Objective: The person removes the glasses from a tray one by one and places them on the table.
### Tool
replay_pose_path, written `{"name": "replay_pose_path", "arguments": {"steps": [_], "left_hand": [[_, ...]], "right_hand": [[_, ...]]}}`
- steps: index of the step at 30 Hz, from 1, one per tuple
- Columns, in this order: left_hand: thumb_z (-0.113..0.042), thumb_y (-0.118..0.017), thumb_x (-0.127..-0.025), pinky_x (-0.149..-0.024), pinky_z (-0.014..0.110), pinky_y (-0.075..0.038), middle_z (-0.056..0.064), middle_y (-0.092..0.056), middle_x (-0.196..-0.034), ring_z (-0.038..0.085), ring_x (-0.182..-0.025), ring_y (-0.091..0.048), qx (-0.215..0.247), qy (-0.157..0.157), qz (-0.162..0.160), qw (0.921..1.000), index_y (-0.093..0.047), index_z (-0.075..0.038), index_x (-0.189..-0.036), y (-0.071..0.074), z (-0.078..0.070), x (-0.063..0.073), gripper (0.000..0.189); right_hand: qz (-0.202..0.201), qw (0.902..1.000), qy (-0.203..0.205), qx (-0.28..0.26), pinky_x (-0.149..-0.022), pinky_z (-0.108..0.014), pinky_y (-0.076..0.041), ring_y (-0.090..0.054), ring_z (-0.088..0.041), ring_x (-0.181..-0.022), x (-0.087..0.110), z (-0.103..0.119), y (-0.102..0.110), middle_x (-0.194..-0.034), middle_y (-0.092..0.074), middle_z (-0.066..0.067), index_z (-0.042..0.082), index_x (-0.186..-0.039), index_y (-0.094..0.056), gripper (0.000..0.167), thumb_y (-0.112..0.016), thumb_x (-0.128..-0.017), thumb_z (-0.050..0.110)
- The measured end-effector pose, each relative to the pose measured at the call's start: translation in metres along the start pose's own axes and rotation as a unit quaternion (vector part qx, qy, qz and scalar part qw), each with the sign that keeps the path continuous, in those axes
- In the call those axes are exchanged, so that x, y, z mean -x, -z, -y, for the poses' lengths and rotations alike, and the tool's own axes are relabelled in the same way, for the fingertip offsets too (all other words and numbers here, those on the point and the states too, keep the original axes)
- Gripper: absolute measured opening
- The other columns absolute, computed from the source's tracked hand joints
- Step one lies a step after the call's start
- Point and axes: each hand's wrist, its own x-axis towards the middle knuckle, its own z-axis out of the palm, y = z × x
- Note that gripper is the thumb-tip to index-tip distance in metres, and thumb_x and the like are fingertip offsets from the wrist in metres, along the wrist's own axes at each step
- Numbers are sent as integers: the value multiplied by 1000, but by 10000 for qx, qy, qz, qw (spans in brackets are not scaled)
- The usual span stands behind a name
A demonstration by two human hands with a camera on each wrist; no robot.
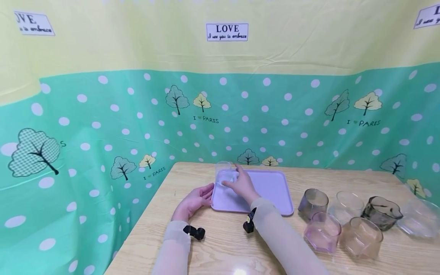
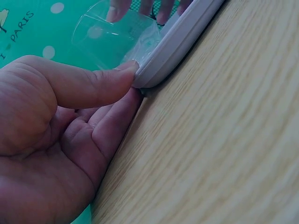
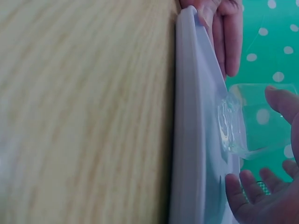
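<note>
A clear drinking glass [image 1: 222,170] stands upright at the far left of a lilac tray [image 1: 269,191]. My right hand [image 1: 245,186] is around the glass from the right, thumb in front of it. In the right wrist view, that thumb [image 3: 280,100] overlaps the glass's side, while the other fingers [image 3: 252,189] are spread and apart from it. At the tray's left edge, my left hand [image 1: 194,201] holds the rim. Its thumb [image 2: 107,84] presses on the rim at the corner in the left wrist view, with the fingers below, partly hidden.
On the right of the wooden table [image 1: 220,244] are several glasses: a grey one [image 1: 314,202], a purple-tinted one [image 1: 323,233], an amber one [image 1: 362,236], a dark one [image 1: 381,214] and clear ones [image 1: 417,217]. A polka-dot curtain [image 1: 206,130] hangs behind the table.
</note>
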Motion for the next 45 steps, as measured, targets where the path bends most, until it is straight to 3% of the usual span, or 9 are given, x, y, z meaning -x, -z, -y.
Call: {"name": "replay_pose_path", "arguments": {"steps": [10,16,45], "left_hand": [[19,-65,-89,-122,39,-39,22,-26,-172,38,-157,-30,-60,-111,110,9999,-26,7,-165,3,-2,2,87],[18,-65,-89,-120,34,-42,22,-25,-173,37,-157,-29,-85,-158,166,9997,-25,8,-165,3,-1,1,86],[23,-60,-87,-122,38,-40,22,-23,-173,36,-158,-27,76,-66,286,9995,-23,7,-166,2,-1,0,89]], "right_hand": [[149,9999,41,-7,-127,-55,-34,-41,-40,-152,-13,7,2,-169,-39,-15,10,-169,-30,101,-88,-90,31],[221,9996,108,-129,-124,-57,-38,-45,-40,-149,-12,8,4,-168,-42,-14,13,-168,-33,95,-86,-91,27],[245,9993,-150,-248,-126,-56,-35,-43,-37,-151,-14,5,-6,-167,-43,-11,17,-168,-35,96,-88,-89,27]]}}
